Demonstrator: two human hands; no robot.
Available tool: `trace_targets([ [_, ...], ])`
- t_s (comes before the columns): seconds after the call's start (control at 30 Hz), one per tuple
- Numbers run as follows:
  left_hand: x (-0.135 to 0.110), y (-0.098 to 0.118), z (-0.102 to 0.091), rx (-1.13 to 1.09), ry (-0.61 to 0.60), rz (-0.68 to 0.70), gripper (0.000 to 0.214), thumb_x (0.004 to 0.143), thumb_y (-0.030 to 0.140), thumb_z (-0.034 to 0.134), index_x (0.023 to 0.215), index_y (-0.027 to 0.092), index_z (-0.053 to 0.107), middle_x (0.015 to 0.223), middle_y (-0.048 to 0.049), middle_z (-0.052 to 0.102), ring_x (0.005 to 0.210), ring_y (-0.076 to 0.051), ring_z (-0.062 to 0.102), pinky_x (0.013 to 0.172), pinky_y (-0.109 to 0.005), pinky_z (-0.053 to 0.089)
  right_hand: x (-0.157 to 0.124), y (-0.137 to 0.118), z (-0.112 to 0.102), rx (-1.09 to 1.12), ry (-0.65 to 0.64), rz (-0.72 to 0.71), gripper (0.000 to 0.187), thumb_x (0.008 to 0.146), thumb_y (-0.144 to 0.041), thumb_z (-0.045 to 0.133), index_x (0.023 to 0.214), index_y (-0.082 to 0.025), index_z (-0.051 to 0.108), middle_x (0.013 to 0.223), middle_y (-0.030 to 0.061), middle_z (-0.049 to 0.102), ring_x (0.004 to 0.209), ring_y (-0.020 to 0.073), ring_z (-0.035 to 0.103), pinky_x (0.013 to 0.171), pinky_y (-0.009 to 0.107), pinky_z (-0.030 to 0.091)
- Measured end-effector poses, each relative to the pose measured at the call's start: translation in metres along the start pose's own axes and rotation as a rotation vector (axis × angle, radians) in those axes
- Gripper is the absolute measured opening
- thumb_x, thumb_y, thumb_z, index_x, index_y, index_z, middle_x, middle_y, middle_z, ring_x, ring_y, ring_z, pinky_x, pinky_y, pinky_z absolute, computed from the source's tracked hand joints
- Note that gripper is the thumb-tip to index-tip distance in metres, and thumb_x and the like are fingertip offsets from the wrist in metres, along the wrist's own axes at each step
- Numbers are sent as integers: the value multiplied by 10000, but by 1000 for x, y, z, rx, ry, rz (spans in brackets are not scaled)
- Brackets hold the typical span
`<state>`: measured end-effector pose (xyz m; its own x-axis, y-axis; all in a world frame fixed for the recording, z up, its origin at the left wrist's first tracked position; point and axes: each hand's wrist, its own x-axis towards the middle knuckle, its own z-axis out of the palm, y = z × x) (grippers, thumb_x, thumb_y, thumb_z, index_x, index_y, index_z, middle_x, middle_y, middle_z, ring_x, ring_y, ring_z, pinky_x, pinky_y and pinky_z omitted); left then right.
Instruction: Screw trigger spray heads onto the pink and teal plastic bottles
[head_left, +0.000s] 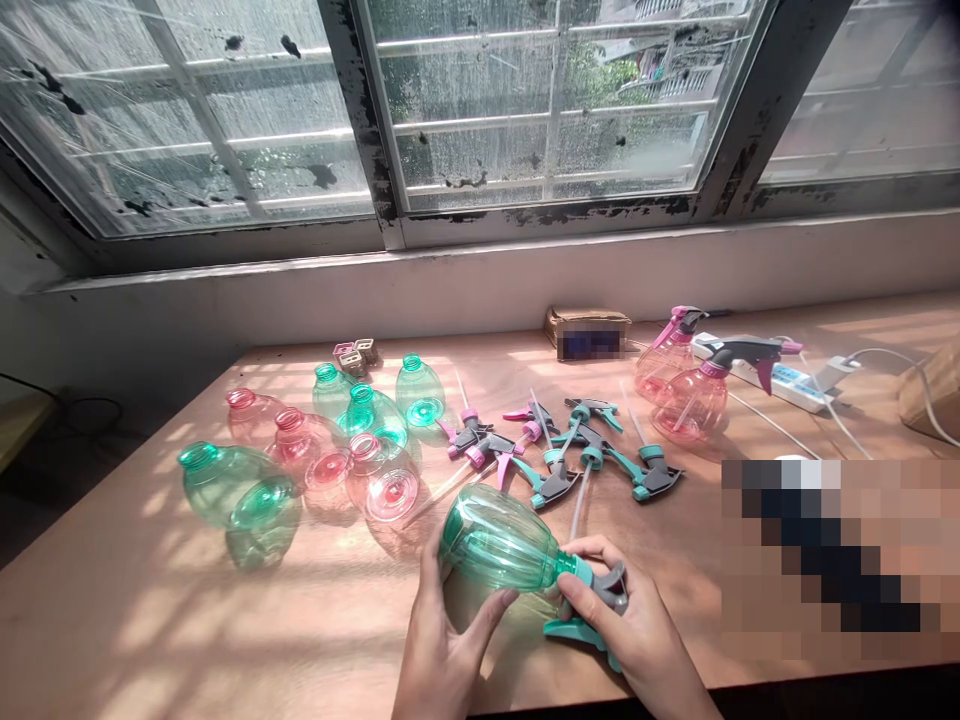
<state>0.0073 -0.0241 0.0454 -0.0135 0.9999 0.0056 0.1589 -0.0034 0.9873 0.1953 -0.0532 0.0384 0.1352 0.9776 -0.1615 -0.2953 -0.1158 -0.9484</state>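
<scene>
My left hand [448, 635] is wrapped round the body of a clear green bottle [499, 540], tilted on its side with its neck to the right. At that neck, my right hand [637, 625] grips a grey and teal spray head [609, 590], thumb and fingers around its collar. The teal trigger [577, 630] points down toward me. Collar and neck meet; how tightly they are joined, I cannot tell. Just beyond my hands lie loose spray heads with teal parts [651, 475] and pink parts [491, 447], thin tubes attached.
Several open green bottles [418, 390] and pink bottles [386, 485] stand at left. Two pink bottles with spray heads [690, 405] stand at right, near a power strip [780, 380] and cables. A cardboard box [589, 332] and small blocks [354, 357] are at the back.
</scene>
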Motion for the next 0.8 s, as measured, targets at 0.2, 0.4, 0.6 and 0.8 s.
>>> trace_targets([
  [0.2, 0, 5, 2, -30, -5, -10, 743, 846, 492, 785, 1489, 372, 432, 1523, -17, 606, 1485, -280, 488, 1240, -436, 379, 0, -2, 0, -3, 0, -7, 435, 820, -560, 857, 1006, -186, 739, 696, -3, 747, 653, 152, 678, 621, 257, 584],
  [0.4, 0, 4, 2, -19, 1, -7, 719, 853, 484, 777, 1477, 365, 439, 1518, -21, 607, 1477, -275, 500, 1237, -430, 383, 0, 0, 0, 15, -3, 17, 431, 821, -556, 856, 1017, -192, 734, 686, -12, 725, 647, 153, 667, 612, 258, 595],
  [0.6, 0, 5, 2, -10, -3, -8, 723, 860, 488, 773, 1485, 365, 430, 1522, -28, 605, 1474, -289, 506, 1240, -455, 382, 1, 2, -2, -1, -8, 7, 409, 837, -539, 844, 1017, -190, 726, 711, 2, 722, 664, 165, 653, 619, 274, 593],
  [0.8, 0, 5, 1, -14, -18, -6, 753, 862, 487, 772, 1507, 363, 405, 1562, -38, 567, 1504, -292, 465, 1266, -486, 337, 1, 1, -3, -35, -16, -4, 400, 860, -540, 821, 1027, -190, 724, 727, 6, 729, 657, 164, 637, 615, 270, 554],
])
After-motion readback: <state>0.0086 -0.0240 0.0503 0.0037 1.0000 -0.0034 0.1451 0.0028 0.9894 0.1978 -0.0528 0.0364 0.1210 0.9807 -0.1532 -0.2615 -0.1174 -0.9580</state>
